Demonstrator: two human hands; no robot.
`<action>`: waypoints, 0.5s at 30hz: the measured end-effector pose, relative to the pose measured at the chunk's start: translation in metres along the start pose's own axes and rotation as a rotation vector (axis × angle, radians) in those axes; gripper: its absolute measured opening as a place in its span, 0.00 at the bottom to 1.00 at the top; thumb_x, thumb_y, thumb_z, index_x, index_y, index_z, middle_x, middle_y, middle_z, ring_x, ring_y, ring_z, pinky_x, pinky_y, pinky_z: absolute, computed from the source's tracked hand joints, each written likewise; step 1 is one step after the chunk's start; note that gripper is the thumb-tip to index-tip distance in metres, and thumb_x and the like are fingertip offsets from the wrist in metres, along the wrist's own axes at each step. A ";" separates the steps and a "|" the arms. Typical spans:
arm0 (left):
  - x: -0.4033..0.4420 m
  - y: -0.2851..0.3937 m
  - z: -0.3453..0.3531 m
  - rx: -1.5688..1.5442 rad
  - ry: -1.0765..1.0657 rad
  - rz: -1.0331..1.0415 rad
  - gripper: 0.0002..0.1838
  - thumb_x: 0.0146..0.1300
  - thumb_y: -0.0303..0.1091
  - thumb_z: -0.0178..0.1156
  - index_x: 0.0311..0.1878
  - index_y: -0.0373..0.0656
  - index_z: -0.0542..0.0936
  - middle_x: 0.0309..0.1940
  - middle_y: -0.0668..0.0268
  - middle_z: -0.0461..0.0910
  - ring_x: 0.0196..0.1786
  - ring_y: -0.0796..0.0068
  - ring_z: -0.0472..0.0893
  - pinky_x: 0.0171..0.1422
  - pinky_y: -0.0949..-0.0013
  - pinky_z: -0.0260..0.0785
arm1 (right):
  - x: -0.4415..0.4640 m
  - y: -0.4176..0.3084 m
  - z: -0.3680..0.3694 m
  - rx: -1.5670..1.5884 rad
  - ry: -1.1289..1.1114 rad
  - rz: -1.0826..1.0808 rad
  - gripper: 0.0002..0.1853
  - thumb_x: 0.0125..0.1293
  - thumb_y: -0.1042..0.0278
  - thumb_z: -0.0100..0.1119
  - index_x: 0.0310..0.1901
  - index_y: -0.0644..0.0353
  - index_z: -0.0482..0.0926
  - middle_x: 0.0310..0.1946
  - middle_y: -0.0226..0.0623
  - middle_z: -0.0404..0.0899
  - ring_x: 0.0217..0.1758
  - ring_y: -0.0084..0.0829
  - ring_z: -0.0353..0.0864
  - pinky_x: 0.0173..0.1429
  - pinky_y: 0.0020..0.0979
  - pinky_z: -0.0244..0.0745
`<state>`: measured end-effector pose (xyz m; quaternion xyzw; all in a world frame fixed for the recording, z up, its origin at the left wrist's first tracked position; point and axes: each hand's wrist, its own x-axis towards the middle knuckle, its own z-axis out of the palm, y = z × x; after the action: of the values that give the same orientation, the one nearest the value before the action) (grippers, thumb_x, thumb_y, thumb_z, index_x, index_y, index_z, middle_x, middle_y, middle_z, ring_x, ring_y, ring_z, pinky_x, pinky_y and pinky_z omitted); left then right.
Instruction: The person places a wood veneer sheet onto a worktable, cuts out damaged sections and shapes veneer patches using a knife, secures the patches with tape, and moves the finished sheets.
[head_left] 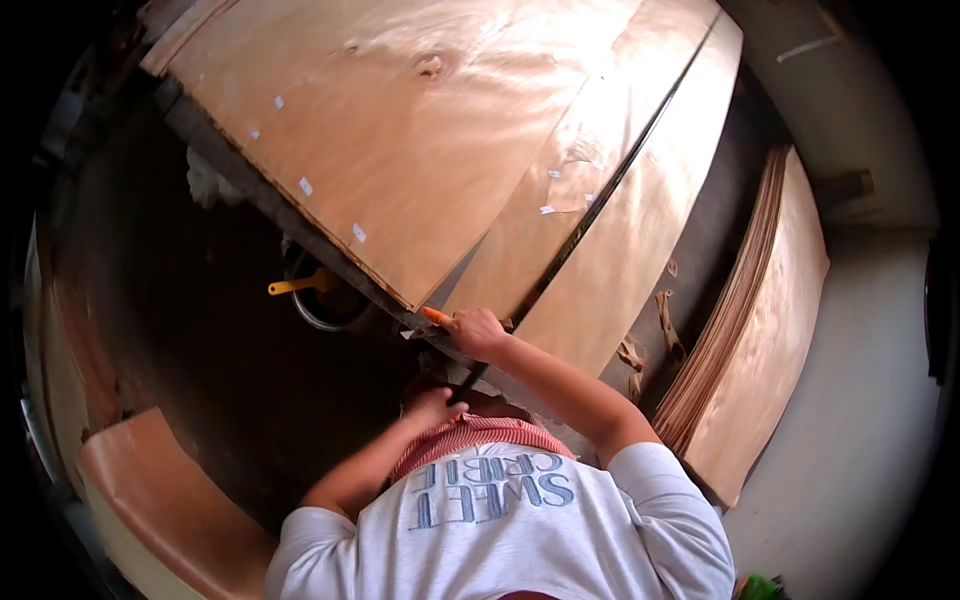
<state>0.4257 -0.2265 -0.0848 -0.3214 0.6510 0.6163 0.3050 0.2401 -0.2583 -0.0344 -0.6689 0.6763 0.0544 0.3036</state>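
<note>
My right hand (478, 334) is closed round an orange-handled tool (436, 316) at the near corner of the wood veneer sheets (400, 150); its working end is hard to make out. A long, thin dark straightedge (580, 232) runs slantwise across the sheets and past my right wrist towards my waist. My left hand (432, 408) is low in front of my body, with its fingers curled at the near end of the straightedge. A small patch of veneer (572, 188) with white tape bits lies beside the straightedge.
A thick veneer stack (765, 330) stands at the right, with scraps (670, 325) on the floor beside it. A yellow-handled scraper (298, 284) rests over a round container (325, 322) left of the worktable. A curved brown sheet (170, 500) is at lower left.
</note>
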 end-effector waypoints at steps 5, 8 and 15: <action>0.009 -0.004 0.040 0.114 0.031 0.078 0.30 0.50 0.60 0.52 0.35 0.36 0.78 0.32 0.46 0.77 0.40 0.51 0.77 0.45 0.60 0.68 | -0.037 0.013 0.002 0.107 0.084 0.078 0.13 0.54 0.62 0.52 0.40 0.56 0.76 0.28 0.42 0.77 0.29 0.41 0.79 0.30 0.37 0.73; -0.004 0.021 0.044 0.130 0.020 0.035 0.30 0.50 0.60 0.52 0.34 0.38 0.79 0.33 0.46 0.77 0.40 0.50 0.77 0.45 0.59 0.67 | -0.099 0.027 -0.015 0.311 0.245 0.174 0.13 0.56 0.64 0.52 0.43 0.56 0.74 0.33 0.41 0.77 0.34 0.38 0.78 0.36 0.35 0.73; 0.029 0.023 0.126 0.221 0.185 0.109 0.30 0.50 0.60 0.51 0.35 0.39 0.79 0.33 0.47 0.77 0.41 0.50 0.77 0.45 0.58 0.67 | -0.260 0.138 0.093 1.155 0.927 0.410 0.12 0.55 0.84 0.46 0.39 0.61 0.74 0.33 0.33 0.78 0.38 0.24 0.77 0.45 0.24 0.72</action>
<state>0.3901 -0.1012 -0.1010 -0.3055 0.7567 0.5243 0.2433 0.1212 0.0265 -0.0298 -0.2197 0.7660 -0.5385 0.2740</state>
